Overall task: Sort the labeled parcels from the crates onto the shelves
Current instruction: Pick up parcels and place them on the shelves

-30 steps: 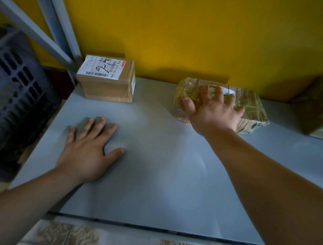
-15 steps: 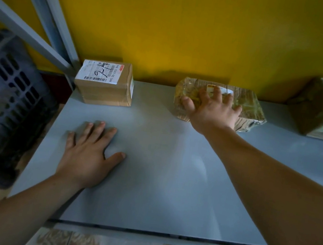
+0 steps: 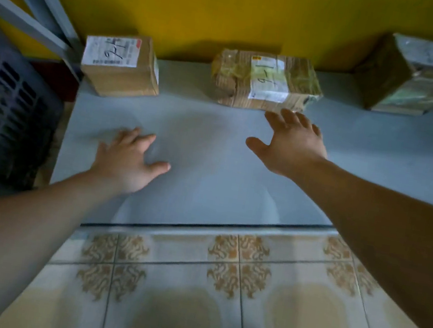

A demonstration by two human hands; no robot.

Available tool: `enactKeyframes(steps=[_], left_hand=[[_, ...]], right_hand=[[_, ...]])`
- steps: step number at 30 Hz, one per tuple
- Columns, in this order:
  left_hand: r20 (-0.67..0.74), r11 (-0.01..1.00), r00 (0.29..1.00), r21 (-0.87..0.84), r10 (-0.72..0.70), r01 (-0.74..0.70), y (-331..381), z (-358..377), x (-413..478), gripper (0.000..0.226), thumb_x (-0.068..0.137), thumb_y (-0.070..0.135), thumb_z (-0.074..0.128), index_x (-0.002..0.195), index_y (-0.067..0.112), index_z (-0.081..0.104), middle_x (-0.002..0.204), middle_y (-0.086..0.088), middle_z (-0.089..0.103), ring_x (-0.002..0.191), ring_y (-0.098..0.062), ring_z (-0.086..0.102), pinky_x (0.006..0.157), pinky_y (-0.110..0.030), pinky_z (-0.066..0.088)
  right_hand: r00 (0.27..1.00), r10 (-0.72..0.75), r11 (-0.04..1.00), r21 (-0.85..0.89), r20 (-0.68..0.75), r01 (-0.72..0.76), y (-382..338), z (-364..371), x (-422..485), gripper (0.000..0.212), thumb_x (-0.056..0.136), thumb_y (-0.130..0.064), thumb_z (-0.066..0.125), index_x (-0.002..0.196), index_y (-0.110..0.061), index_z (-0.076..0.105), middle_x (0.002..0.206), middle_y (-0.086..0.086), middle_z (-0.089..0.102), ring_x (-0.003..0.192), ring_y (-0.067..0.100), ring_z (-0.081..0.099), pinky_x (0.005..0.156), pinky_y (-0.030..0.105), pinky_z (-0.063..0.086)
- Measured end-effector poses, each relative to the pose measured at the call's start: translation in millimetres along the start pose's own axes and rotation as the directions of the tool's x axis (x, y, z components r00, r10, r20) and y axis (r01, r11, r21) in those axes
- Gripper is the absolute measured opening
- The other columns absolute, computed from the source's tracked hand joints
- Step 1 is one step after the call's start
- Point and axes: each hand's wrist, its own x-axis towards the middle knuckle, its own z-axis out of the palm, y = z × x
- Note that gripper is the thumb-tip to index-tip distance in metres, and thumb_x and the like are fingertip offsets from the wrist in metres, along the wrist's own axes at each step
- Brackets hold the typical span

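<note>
We see a yellow wall (image 3: pixel 233 6) across the top, a grey shelf (image 3: pixel 206 185) filling the middle and patterned floor tiles (image 3: pixel 191 286) along the bottom. A dark slotted crate (image 3: pixel 5 118) sits at the left edge. At upper right stands 1 tape-wrapped parcel (image 3: pixel 402 76). At upper centre lies a taped cardboard parcel (image 3: pixel 233 82); the handwriting on its white label (image 3: pixel 268 79) may read 9-1. At upper left is a smaller brown box (image 3: pixel 126 80) with a handwritten, barcoded label. Our left hand (image 3: pixel 125 161) lies flat on the shelf, fingers spread. Our right hand (image 3: pixel 293 147) hovers spread just before the centre parcel, holding nothing.
</note>
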Motion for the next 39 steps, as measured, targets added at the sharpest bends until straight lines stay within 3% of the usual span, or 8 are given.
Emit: enactKeyframes(steps=[7,11,17,24,29,32,36,39], left_hand=[[0.115,0.968,0.964,-0.109,0.240,-0.228,57,-36,-77,0.089,0.079,0.066,0.054,0.151,0.022,0.029,0.159,-0.004,0.025,0.145,-0.023,0.022,0.116,-0.045,0.023],[0.175,0.943,0.929,-0.125,0.327,-0.308,81,-82,-154,0.076,0.090,0.053,0.057,0.152,0.024,0.025,0.161,-0.001,0.019,0.148,-0.019,0.014,0.119,-0.040,0.017],[0.213,0.922,0.899,-0.030,0.383,-0.386,94,-171,-274,0.077,0.089,0.057,0.054,0.153,0.027,0.024,0.161,0.001,0.019,0.149,-0.021,0.012,0.119,-0.039,0.017],[0.091,0.958,0.955,-0.082,0.281,-0.274,96,-299,-414,0.071,0.093,0.051,0.054,0.152,0.024,0.025,0.160,0.001,0.021,0.146,-0.018,0.018,0.115,-0.034,0.020],[0.090,0.976,0.972,-0.056,0.217,-0.213,67,-379,-529,0.073,0.092,0.055,0.053,0.152,0.026,0.023,0.160,0.003,0.020,0.146,-0.018,0.018,0.116,-0.037,0.022],[0.059,0.982,0.984,-0.091,0.168,-0.163,33,-425,-606,0.072,0.091,0.054,0.056,0.151,0.026,0.028,0.158,0.003,0.025,0.143,-0.017,0.025,0.114,-0.035,0.028],[0.014,0.987,0.997,-0.141,0.079,-0.077,-34,-466,-701,0.068,0.092,0.048,0.058,0.150,0.028,0.029,0.159,0.005,0.023,0.144,-0.017,0.024,0.115,-0.036,0.028],[-0.044,0.985,0.999,-0.172,0.005,-0.012,-97,-490,-770,0.067,0.092,0.045,0.060,0.150,0.027,0.032,0.159,0.004,0.023,0.142,-0.018,0.031,0.115,-0.037,0.030]], right_hand=[[0.997,0.040,0.999,0.030,0.067,-0.042,-1,-46,-104,0.071,0.094,-0.065,0.040,0.151,-0.024,0.031,0.156,0.006,0.034,0.143,0.029,0.031,0.117,0.046,0.027],[0.989,0.076,0.996,0.045,0.124,-0.082,-9,-97,-172,0.071,0.095,-0.065,0.038,0.152,-0.022,0.031,0.154,0.007,0.037,0.141,0.029,0.034,0.115,0.045,0.029],[0.985,0.037,0.999,0.029,0.170,-0.043,-29,-193,-263,0.070,0.096,-0.065,0.038,0.152,-0.023,0.031,0.153,0.006,0.038,0.139,0.028,0.036,0.112,0.043,0.031],[0.988,-0.104,0.994,0.046,0.113,0.099,-65,-327,-363,0.070,0.097,-0.063,0.037,0.153,-0.023,0.029,0.155,0.007,0.037,0.138,0.029,0.037,0.109,0.042,0.035],[0.979,-0.184,0.982,0.062,0.088,0.179,-117,-415,-441,0.073,0.095,-0.066,0.038,0.154,-0.024,0.030,0.157,0.006,0.035,0.140,0.029,0.036,0.108,0.043,0.036],[0.970,-0.237,0.970,0.070,0.062,0.233,-158,-470,-488,0.073,0.094,-0.067,0.039,0.153,-0.024,0.032,0.155,0.006,0.038,0.140,0.029,0.037,0.109,0.043,0.036],[0.965,-0.263,0.962,0.077,0.002,0.262,-226,-535,-544,0.074,0.090,-0.074,0.039,0.145,-0.023,0.043,0.144,0.007,0.051,0.128,0.032,0.049,0.098,0.044,0.047],[0.950,-0.312,0.948,0.061,-0.003,0.312,-293,-566,-588,0.077,0.091,-0.074,0.037,0.149,-0.024,0.038,0.148,0.007,0.047,0.130,0.031,0.049,0.098,0.045,0.047]])
